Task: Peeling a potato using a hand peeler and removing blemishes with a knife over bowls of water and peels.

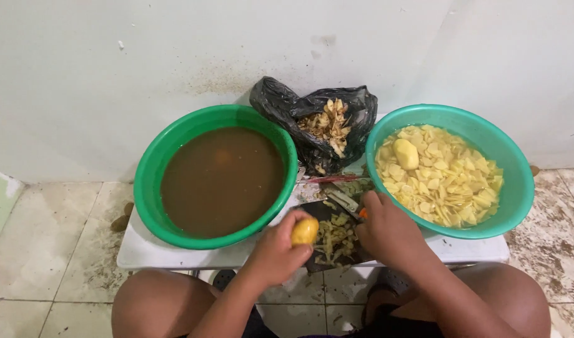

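Observation:
My left hand grips a peeled yellow potato just in front of the green basin of brown water. My right hand is closed around a peeler with an orange handle, its metal blade pointing up-left. Both hands hover over a dark board covered with potato peelings. To the right stands a teal basin of potato slices in water, with one whole peeled potato on top.
A black plastic bag with peelings leans against the white wall between the basins. Everything rests on a low white table. My bare knees frame the tiled floor below; a brown potato lies on the floor at left.

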